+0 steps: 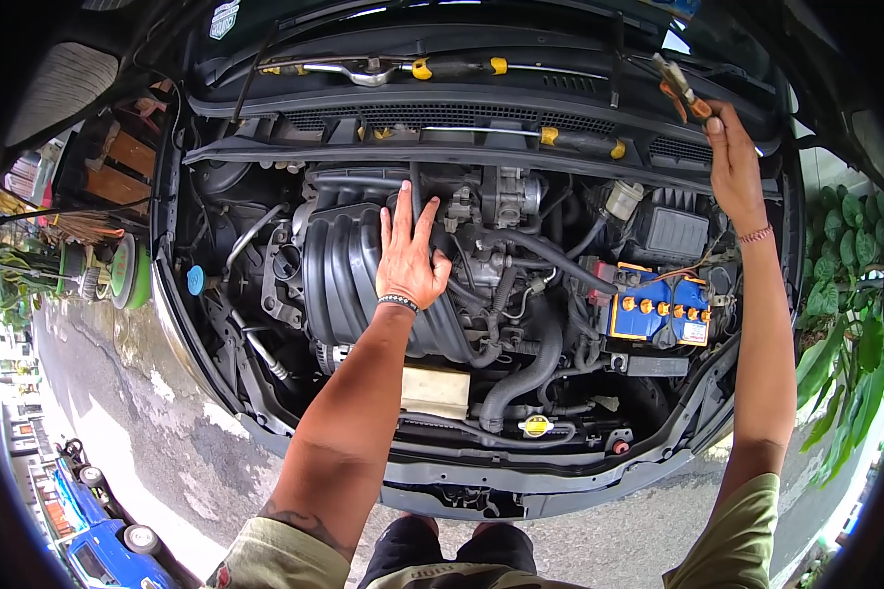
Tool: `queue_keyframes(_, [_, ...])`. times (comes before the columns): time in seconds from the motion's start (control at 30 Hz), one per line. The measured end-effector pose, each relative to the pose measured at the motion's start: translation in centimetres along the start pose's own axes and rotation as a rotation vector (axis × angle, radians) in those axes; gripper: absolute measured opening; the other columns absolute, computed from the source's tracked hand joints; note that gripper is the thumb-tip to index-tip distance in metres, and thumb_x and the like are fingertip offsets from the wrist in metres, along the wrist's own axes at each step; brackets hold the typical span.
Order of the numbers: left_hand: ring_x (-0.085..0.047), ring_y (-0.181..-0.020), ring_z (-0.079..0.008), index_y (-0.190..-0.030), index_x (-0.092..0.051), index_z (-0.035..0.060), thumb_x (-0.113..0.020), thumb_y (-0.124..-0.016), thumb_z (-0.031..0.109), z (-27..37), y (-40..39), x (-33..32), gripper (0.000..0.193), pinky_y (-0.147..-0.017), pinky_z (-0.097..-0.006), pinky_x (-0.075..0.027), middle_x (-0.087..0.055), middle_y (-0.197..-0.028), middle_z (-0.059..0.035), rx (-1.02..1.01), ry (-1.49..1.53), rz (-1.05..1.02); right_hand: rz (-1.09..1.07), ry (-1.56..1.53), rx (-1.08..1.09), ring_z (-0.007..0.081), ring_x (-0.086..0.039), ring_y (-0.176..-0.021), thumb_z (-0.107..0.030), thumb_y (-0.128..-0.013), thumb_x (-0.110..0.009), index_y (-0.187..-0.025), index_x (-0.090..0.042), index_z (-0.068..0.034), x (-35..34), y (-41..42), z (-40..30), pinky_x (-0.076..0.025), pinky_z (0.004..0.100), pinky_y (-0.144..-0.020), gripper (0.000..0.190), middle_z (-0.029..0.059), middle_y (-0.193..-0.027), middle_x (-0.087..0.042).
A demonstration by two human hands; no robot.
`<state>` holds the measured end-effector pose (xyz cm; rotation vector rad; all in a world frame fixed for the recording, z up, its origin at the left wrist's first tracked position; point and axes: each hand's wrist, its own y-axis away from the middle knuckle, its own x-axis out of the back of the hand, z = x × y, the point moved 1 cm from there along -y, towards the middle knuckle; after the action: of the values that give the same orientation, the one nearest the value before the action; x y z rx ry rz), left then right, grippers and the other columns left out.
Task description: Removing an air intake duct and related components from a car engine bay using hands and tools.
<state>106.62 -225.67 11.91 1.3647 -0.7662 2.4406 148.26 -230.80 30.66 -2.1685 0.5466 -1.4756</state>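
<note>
My left hand (pixel 411 254) lies palm down, fingers spread, on the ribbed black plastic intake manifold (pixel 346 272) of a car engine. Raised at the upper right, my right hand (pixel 733 166) grips a small orange and whitish tool (pixel 679 88); its exact kind is unclear, and its pale end points up toward the windshield. Below that hand sits a blue car battery (pixel 648 313) with orange caps. Between the two hands are the metal throttle body (pixel 516 199), black hoses (pixel 549 254) and a whitish fluid reservoir (pixel 623 200).
A ratchet (pixel 372 72) and a yellow-and-black screwdriver (pixel 460 68) lie along the windshield base. Another screwdriver (pixel 582 140) rests on the cowl. The yellow-marked radiator cap (pixel 536 425) is near the front edge. A blue vehicle (pixel 110 548) stands lower left; plants (pixel 847 294) border the right.
</note>
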Motion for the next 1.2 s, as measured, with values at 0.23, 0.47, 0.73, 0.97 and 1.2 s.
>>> queue_keyframes(0.23, [-0.017,-0.155,-0.0390,-0.154,-0.039,0.0099,-0.058,-0.074,0.020,-0.2,0.0,-0.3,0.082,-0.127,-0.0567,-0.014,-0.013,-0.167,-0.0245,0.005,-0.003,-0.017,0.045,-0.559,-0.312,0.0096,-0.047,-0.076,-0.029,-0.111,-0.048,-0.118,-0.061,0.005,0.9,-4.1,-0.4,-0.042,0.0261,-0.072,0.037,0.0019,-0.085,-0.057])
queue_keyframes(0.47, [-0.018,-0.155,-0.0366,-0.153,-0.041,0.0084,-0.058,-0.075,0.020,-0.5,0.0,0.4,0.081,-0.127,-0.0551,-0.014,-0.012,-0.168,-0.0238,0.018,-0.025,-0.050,-0.068,-0.979,-0.456,0.0095,-0.045,-0.080,-0.035,-0.105,-0.058,-0.105,-0.059,0.001,1.5,5.0,-11.8,-0.039,0.0269,-0.070,0.037,0.0043,-0.096,-0.055])
queue_keyframes(0.73, [-0.014,-0.157,-0.0362,-0.154,-0.038,0.0084,-0.058,-0.076,0.020,0.0,-0.2,-0.2,0.082,-0.127,-0.0558,-0.011,-0.011,-0.168,-0.0250,0.014,0.020,-0.067,-0.395,-1.951,-0.904,0.0459,-0.047,-0.140,-0.033,-0.101,-0.063,-0.123,-0.056,0.000,-9.5,19.8,-22.4,-0.030,0.0572,-0.120,0.041,0.0319,-0.152,-0.044])
queue_keyframes(0.97, [-0.020,-0.154,-0.0402,-0.153,-0.040,0.0100,-0.057,-0.073,0.017,-0.5,-0.1,0.3,0.082,-0.127,-0.0557,-0.013,-0.015,-0.167,-0.0253,0.017,-0.011,-0.040,-0.417,-2.044,-1.111,0.0432,-0.052,-0.136,0.000,-0.080,-0.057,-0.136,-0.052,0.008,-15.4,18.6,-22.3,-0.039,0.0582,-0.116,0.057,0.0307,-0.144,-0.053])
queue_keyframes(1.2, [-0.021,-0.154,-0.0371,-0.154,-0.038,0.0150,-0.061,-0.074,0.016,-0.4,-0.2,0.1,0.084,-0.127,-0.0546,-0.015,-0.015,-0.167,-0.0226,0.039,-0.023,-0.057,-0.576,-2.027,-1.182,0.0416,-0.057,-0.130,-0.013,-0.088,-0.055,-0.131,-0.056,0.006,-17.2,15.6,-20.8,-0.040,0.0532,-0.115,0.047,0.0265,-0.136,-0.060])
